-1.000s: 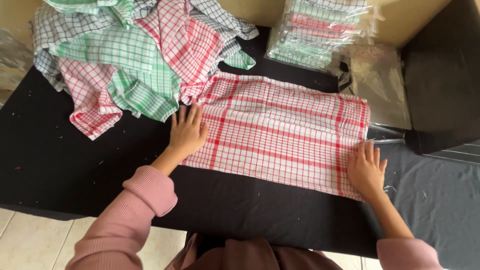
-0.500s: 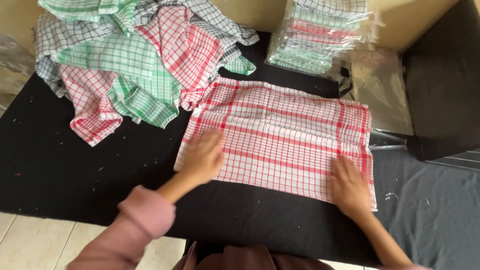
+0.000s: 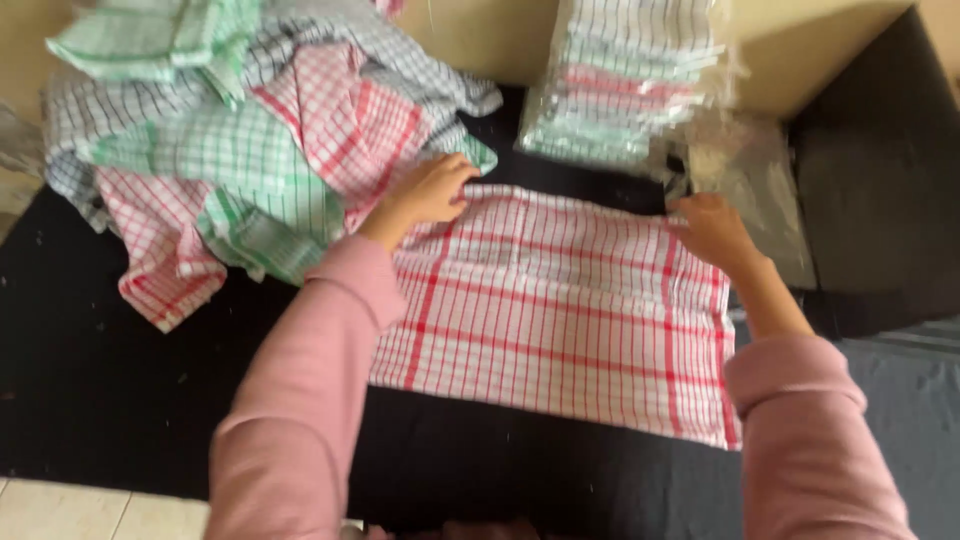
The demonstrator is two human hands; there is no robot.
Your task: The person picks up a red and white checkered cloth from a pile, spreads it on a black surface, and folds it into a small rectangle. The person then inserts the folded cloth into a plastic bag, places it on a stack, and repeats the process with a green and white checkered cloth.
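1. Red-and-white checked cloth [image 3: 560,310] is spread flat on the black surface [image 3: 90,390], in the middle of the view, with its near edge towards the person.
2. The left hand [image 3: 428,192] is laid at the far left corner of the cloth, fingers curled over the edge; whether the fabric is pinched cannot be told.
3. The right hand [image 3: 712,228] is placed at the far right corner, fingers bent down onto the far edge; a firm grip cannot be confirmed there either.
4. Half a second ago both hands were pressed flat on the near part of the cloth; they have since been moved up to its far edge, and the pink sleeves [image 3: 300,400] are now stretched across the cloth's two sides.
5. The cloth itself has stayed spread out in the same place on the surface.
6. A loose heap of checked cloths [image 3: 230,150], in green, red and grey-blue, is piled on the surface just left of the spread cloth and touches its far left corner.
7. A stack of folded cloths in clear plastic wrap [image 3: 625,80] is seen beyond the far edge, against a beige wall [image 3: 810,50].
8. A dark block [image 3: 880,170] is seen at the right, and pale floor tiles [image 3: 70,510] show at the lower left.
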